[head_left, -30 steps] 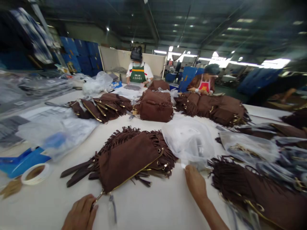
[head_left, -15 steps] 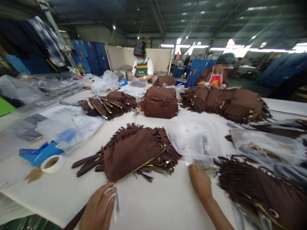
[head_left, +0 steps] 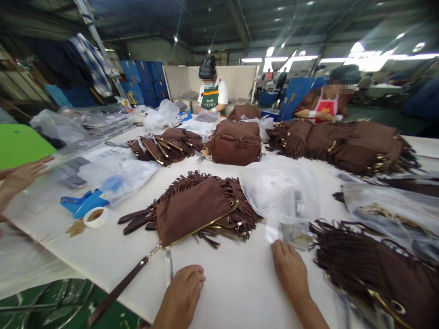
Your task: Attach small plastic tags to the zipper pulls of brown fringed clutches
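Observation:
A dark brown fringed bag [head_left: 194, 208] with gold zip edging lies mid-table, its wrist strap [head_left: 120, 290] trailing over the front edge. Just below it, my left hand [head_left: 181, 294] is closed with fingers curled; nothing shows in them. A narrow silvery strip [head_left: 168, 265] lies beside that hand, under the bag's corner. My right hand [head_left: 290, 267] rests on the table, fingers curled and their tips hidden. Directly beyond its knuckles are a small white label [head_left: 271, 231] and clear plastic bags [head_left: 281, 192]. Another fringed bag [head_left: 380, 269] lies to its right.
Brown bags are piled at the back [head_left: 235, 144] and back right [head_left: 360, 141]. A blue tape dispenser [head_left: 84, 203] and tape roll [head_left: 96, 217] sit left, near clear plastic [head_left: 120, 176]. Another person's hand [head_left: 24, 178] reaches in at far left. Two people work across the table.
My left hand has moved right, off the strip and wrist strap, which now lie free. My right hand stays near the plastic. The view has shifted left, revealing another person's hand.

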Demonstrator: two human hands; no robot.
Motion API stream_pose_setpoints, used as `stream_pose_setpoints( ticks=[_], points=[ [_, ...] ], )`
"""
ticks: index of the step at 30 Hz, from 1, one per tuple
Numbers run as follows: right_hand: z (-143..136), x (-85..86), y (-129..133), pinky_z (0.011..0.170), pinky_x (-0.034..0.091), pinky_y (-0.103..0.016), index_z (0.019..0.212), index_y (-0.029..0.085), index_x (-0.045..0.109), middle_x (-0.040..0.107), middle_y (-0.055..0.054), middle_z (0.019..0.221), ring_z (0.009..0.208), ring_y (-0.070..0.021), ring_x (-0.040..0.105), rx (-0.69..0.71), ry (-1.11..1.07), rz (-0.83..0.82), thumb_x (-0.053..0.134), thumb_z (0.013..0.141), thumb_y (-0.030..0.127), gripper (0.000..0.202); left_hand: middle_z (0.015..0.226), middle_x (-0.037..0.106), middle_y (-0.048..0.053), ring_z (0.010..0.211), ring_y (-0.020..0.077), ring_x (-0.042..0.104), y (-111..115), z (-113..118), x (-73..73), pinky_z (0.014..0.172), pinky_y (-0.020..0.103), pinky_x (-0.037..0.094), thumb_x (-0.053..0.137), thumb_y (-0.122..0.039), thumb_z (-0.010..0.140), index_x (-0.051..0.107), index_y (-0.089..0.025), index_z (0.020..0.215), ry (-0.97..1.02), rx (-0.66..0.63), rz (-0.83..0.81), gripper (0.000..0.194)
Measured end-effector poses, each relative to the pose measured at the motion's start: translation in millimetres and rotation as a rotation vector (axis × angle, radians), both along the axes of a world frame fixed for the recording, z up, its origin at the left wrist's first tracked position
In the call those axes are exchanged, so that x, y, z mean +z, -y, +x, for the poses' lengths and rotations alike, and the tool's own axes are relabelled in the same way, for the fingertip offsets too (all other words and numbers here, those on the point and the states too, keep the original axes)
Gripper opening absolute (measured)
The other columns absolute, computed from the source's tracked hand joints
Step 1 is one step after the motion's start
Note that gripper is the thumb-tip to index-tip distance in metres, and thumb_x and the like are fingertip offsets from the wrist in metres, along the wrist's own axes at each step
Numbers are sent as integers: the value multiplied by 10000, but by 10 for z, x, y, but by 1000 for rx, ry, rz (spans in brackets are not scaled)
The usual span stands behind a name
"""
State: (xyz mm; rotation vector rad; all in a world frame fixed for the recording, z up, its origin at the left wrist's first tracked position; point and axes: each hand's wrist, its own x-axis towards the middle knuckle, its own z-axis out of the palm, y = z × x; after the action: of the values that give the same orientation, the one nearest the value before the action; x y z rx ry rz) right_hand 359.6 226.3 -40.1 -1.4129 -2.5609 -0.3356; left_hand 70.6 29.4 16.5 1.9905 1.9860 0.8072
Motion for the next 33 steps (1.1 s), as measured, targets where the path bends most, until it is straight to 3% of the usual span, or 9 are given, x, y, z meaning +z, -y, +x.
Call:
stream_pose_setpoints(
  ticks=[3,5,12,18,22,26,29,33],
  points=[
    [1,-6,-76,877,451,-365,1162,149,545,614,-133,1152,1040,-262,549,0,-100,13,464,943,327,294,1051,641,51,1007,187,602,-16,91,-13,902,333,527,417,-183,921,591,-235,990,54,-9,-31,194],
    [-18,-8,-154,855,457,-355,1221,175,520,594,-118,1208,1059,-262,538,12,-106,16,468,941,326,322,1036,641,51,988,186,604,-55,172,-4,891,332,523,408,-191,924,591,-232,973,91,-25,-53,194],
    [-7,33,-298,704,442,-294,938,197,587,637,-75,919,885,-217,585,11,-126,-1,411,911,111,198,923,626,36,882,191,589,-234,385,66,826,331,485,352,-216,936,562,-225,905,219,-48,-187,213],
    [50,-91,-305,612,413,-261,959,175,552,655,-59,868,756,-178,627,-84,-256,16,331,983,270,242,864,617,25,828,177,579,-429,541,132,773,302,446,371,-229,923,569,-215,856,309,-49,-228,210],
    [28,-116,-282,524,361,-248,944,187,538,669,-30,853,638,-157,627,-175,-348,13,336,979,325,247,842,635,14,795,171,585,-792,825,110,743,290,450,431,-178,865,585,-213,915,408,-29,-245,166],
    [11,-64,-249,519,351,-241,876,213,537,641,5,751,601,-152,610,-198,-504,-96,375,960,405,265,851,654,21,807,179,599,-1323,1168,-43,753,299,485,468,-126,798,593,-200,940,454,-23,-250,203],
    [5,-23,-232,518,344,-241,834,223,537,607,20,690,583,-152,592,-219,-576,-170,389,947,477,315,1065,634,74,1003,205,583,-1623,1339,-177,908,341,486,454,-85,788,569,-188,1088,327,-29,-167,337],
    [24,-28,-243,574,384,-248,827,230,570,646,-5,764,678,-176,620,-219,-621,-214,343,959,489,368,1408,431,117,1292,241,417,-1802,1444,-263,1092,401,387,449,-61,806,381,-203,1367,121,-107,-83,582]
  ],
)
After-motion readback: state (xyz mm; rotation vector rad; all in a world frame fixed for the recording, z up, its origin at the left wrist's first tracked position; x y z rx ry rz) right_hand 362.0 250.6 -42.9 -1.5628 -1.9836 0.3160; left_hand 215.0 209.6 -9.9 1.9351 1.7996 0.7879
